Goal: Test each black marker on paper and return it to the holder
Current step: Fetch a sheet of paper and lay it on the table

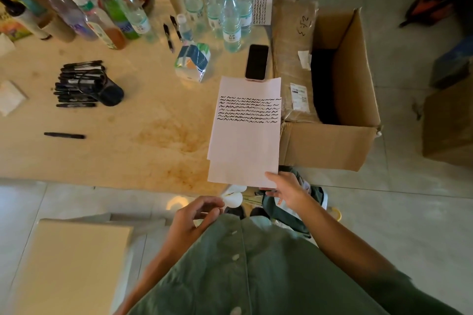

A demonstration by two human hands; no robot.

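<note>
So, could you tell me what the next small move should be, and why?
Probably let the right hand release the paper flat on the table, then reach for the lone marker: neither hand holds a marker, and the left hand pinches only a white scrap.

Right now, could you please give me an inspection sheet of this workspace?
Surface: beige table, stained near its front edge.
Job's things: paper with black squiggle rows; holder on its side, black markers spilling out; lone marker apart.
Clutter: water bottles, phone, tissue pack.
Hands: right hand pinches the paper's corner; left hand holds something small and white.
Cables: nothing seen.
Surroundings: open cardboard box, tiled floor.
</note>
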